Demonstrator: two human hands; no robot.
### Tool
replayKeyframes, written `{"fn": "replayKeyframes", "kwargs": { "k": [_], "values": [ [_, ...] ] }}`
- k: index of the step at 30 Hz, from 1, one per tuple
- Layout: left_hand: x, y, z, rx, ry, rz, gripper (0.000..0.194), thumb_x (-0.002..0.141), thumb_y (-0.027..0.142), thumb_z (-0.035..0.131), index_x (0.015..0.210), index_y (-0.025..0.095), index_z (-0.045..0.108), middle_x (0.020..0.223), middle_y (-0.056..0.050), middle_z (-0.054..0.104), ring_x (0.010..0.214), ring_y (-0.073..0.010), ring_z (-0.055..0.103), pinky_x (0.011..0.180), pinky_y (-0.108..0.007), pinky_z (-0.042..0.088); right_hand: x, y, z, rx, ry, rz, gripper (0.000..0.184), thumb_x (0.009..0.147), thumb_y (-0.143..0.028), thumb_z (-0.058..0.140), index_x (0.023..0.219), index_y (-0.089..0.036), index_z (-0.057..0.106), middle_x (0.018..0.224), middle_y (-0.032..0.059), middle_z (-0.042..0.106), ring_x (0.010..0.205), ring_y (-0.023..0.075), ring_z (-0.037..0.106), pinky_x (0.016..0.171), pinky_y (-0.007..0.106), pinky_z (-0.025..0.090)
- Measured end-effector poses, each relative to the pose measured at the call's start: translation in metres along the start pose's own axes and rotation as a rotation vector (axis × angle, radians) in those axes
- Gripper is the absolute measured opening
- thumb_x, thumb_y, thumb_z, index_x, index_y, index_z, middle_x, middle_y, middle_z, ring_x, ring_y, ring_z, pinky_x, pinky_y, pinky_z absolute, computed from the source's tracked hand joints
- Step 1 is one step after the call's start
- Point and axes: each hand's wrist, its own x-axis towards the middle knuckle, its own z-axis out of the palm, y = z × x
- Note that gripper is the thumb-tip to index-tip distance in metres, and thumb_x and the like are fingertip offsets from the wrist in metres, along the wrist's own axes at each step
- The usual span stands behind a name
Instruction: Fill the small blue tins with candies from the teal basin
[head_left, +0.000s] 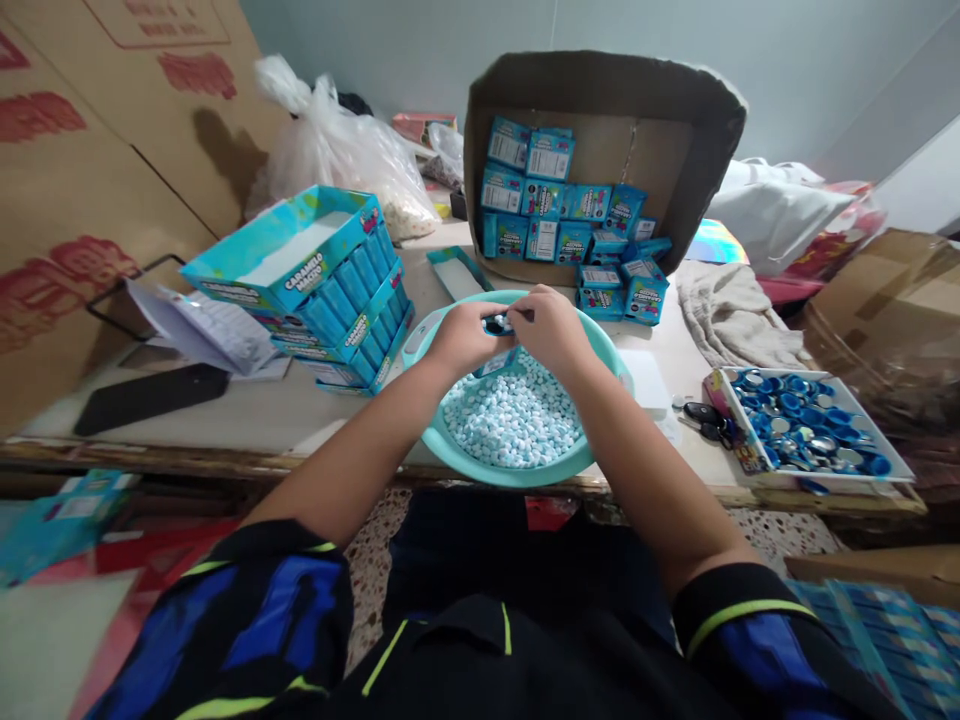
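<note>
At left on the counter (240,410), a stack (341,290) of filled boxes stands beside the bowl (517,478), close to the left forearm. The left hand (465,338) is curled around the packet (496,363), which sits between the two hands, over the bowl's far half. Its dark mouth faces up towards the head; the fingers hide too much to tell its long axis. The right hand (553,325) meets it from the right, fingertips bunched at the mouth; whether they pinch anything, I cannot tell. Nearer the body, sweets (517,420) lie between the forearms, inside the near rim. Behind stands the carton (600,75); farther right, the tray (862,485) reaches the counter's front edge.
</note>
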Motion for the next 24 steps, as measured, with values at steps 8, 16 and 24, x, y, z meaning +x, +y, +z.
{"fn": "replayKeyframes", "kwargs": {
  "k": [8,16,24],
  "values": [
    [0.000,-0.001,0.001,-0.136,-0.012,-0.033,0.062,0.063,0.032,0.089,0.122,0.015,0.078,0.123,-0.012,0.079,0.119,-0.0357,0.073,0.100,-0.042,0.058,-0.002,-0.001,0.000,0.288,-0.018,0.090,0.011,0.085,-0.015,0.067,0.084,-0.017,0.077,0.082,0.0033,0.076,0.077,0.0189,0.067,0.073,0.031,0.051],
    [0.001,-0.004,0.002,-0.167,0.016,-0.014,0.072,0.063,0.037,0.093,0.128,0.015,0.069,0.130,-0.016,0.076,0.122,-0.0356,0.071,0.101,-0.044,0.057,-0.001,0.008,0.004,0.611,0.085,0.069,0.021,0.087,-0.023,0.059,0.101,-0.016,0.074,0.084,0.0034,0.075,0.077,0.0186,0.070,0.076,0.033,0.056],
    [-0.002,0.002,-0.001,-0.105,0.065,-0.052,0.054,0.060,0.033,0.091,0.102,0.022,0.060,0.109,-0.006,0.078,0.108,-0.0282,0.074,0.088,-0.033,0.055,-0.001,0.004,-0.001,0.162,0.058,-0.022,0.033,0.075,-0.005,0.049,0.087,-0.019,0.077,0.094,0.0065,0.073,0.089,0.0229,0.066,0.087,0.036,0.053]
  ]
}}
